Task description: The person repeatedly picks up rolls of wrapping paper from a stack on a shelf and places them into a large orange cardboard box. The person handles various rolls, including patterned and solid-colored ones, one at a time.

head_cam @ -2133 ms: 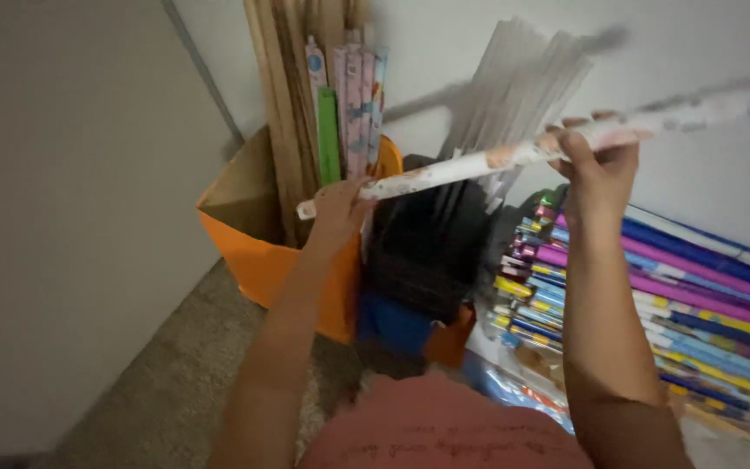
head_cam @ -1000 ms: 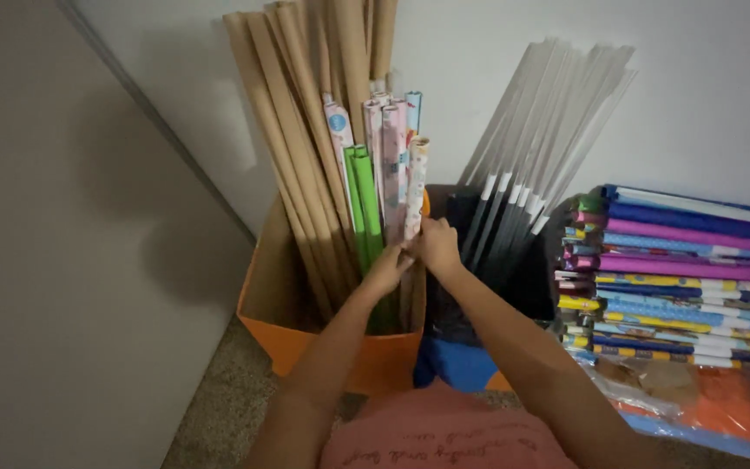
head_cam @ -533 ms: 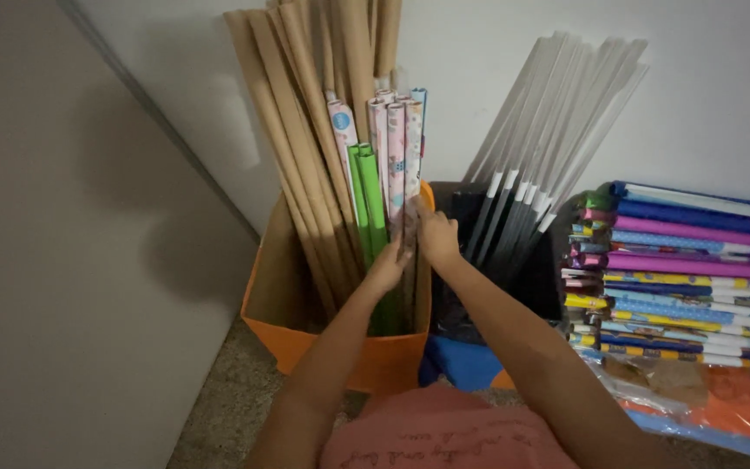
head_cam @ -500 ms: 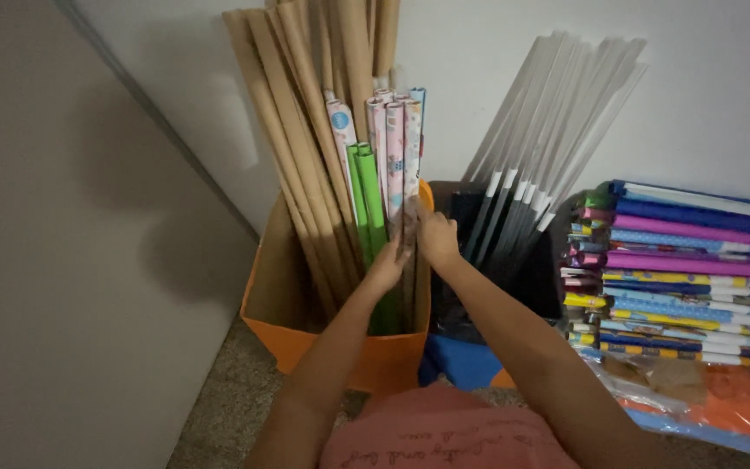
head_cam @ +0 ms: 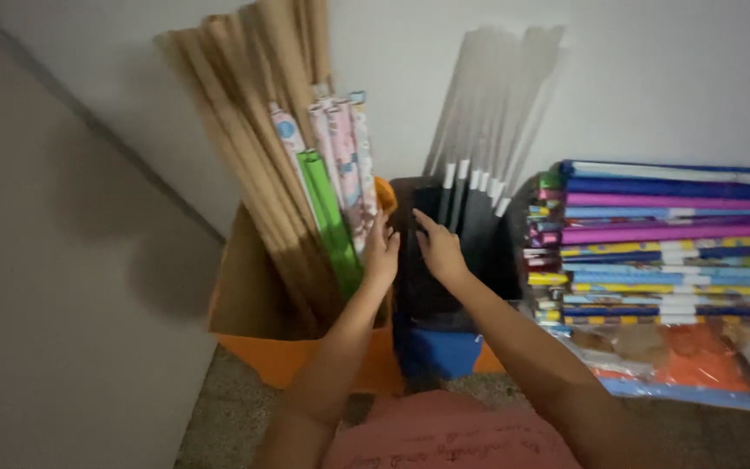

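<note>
I see left hand [head_cam: 381, 254] flat, open grip, touching patterned pink paper rolls [head_cam: 346, 165] at 11 o'clock in orange cardboard box [head_cam: 305, 360] | right hand [head_cam: 438, 249] open, fingers on black bin [head_cam: 444, 287] at 12 o'clock

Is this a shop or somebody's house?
Probably a shop's storage corner for wrapping paper. Brown paper rolls stand in an orange box, patterned rolls lean beside them, and many more coloured rolls lie stacked by the wall.
</note>
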